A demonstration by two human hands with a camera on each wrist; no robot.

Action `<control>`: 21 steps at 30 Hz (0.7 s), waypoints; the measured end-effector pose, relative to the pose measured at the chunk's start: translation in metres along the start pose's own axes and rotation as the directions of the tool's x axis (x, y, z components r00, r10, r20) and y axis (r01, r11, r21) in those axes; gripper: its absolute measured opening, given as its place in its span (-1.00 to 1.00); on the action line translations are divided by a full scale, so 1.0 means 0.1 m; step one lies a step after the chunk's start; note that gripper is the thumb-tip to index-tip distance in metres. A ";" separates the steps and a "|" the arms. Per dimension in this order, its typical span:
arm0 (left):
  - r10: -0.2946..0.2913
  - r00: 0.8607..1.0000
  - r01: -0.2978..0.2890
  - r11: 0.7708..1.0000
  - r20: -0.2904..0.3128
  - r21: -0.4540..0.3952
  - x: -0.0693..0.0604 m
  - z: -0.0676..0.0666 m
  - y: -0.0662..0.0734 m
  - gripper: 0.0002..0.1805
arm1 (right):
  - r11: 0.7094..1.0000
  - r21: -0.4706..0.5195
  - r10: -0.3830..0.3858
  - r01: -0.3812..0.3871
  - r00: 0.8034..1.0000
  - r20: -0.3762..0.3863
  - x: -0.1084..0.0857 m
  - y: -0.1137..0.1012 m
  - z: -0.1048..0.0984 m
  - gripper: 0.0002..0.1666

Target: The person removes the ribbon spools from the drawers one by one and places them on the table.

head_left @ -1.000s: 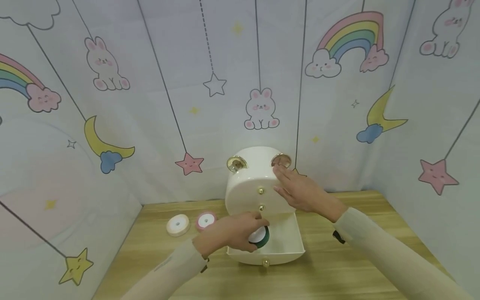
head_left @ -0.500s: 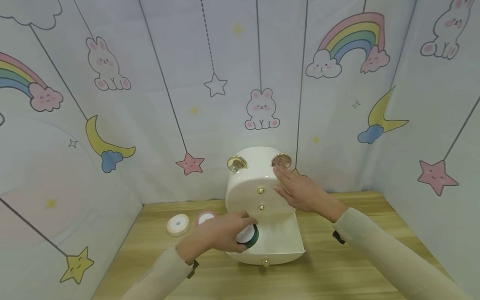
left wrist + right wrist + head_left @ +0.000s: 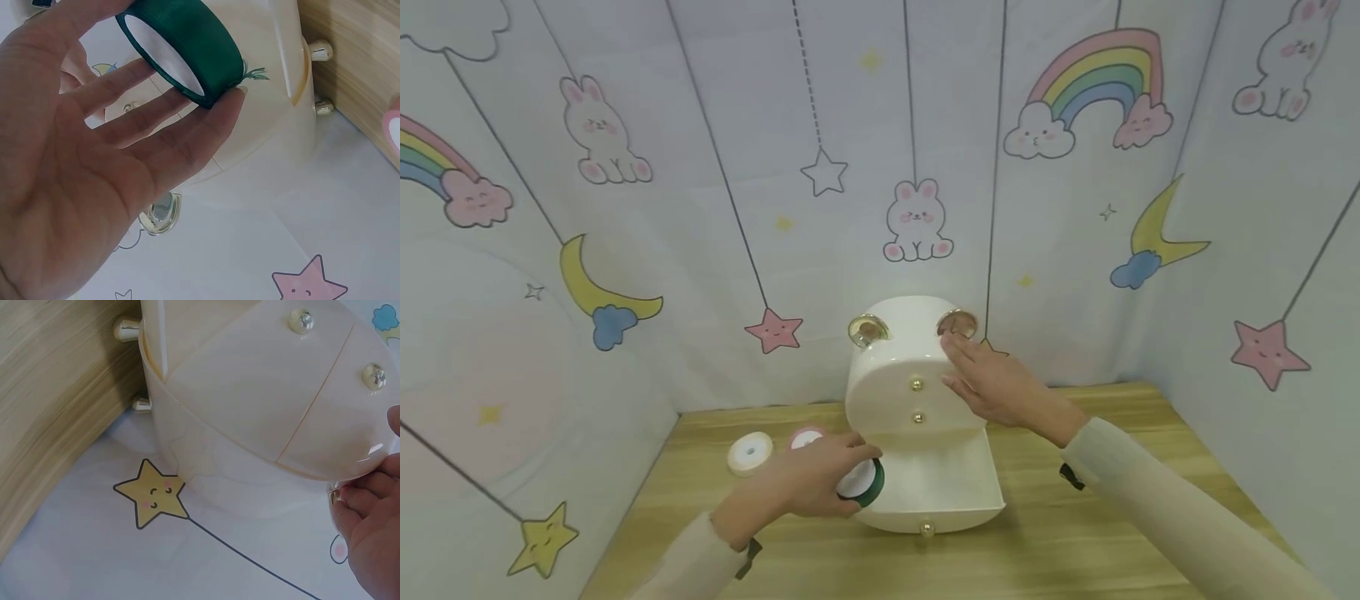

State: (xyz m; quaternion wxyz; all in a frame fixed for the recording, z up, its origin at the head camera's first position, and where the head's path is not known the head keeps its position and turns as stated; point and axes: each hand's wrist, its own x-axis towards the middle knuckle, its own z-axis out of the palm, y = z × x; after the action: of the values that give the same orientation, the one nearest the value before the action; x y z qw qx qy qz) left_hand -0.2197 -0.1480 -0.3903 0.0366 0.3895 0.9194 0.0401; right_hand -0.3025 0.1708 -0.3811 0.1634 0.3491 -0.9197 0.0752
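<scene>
A spool of dark green ribbon (image 3: 876, 490) is gripped in my left hand (image 3: 808, 479), over the left edge of the pulled-out drawer (image 3: 936, 475). In the left wrist view, the fingertips and thumb hold the green ribbon (image 3: 203, 40) by its rim, and a frayed end sticks out. My right hand (image 3: 996, 385) rests with extended fingers on the upper right of the glossy cream cabinet (image 3: 898, 337), against its right gold ear (image 3: 958, 322). The right wrist view shows the right hand's fingers (image 3: 375, 487) at that corner, partly cut off by the frame.
On the wooden table (image 3: 1037, 533), a peach ribbon spool (image 3: 741, 462) lies left of the cabinet. Beside it is a pink-edged ribbon spool (image 3: 806, 436), partly hidden behind my left hand. A patterned cloth wall (image 3: 715, 350) stands behind.
My left hand has carried the green ribbon spool leftward from the middle of the drawer to its left edge. The right hand has stayed on the cabinet.
</scene>
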 end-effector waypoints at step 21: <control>-0.146 0.989 0.141 0.983 -0.039 -0.120 -0.53 0.28 -0.42 -0.16 | 1.000 -0.013 -0.011 0.011 1.000 0.007 -0.01 -0.03 -0.01 -0.21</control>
State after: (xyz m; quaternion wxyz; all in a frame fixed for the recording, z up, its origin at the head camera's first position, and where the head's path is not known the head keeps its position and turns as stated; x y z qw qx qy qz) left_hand -0.2103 -0.2135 -0.4201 0.0404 0.3184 0.9418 0.1004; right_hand -0.2992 0.1693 -0.3802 0.1629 0.3534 -0.9187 0.0672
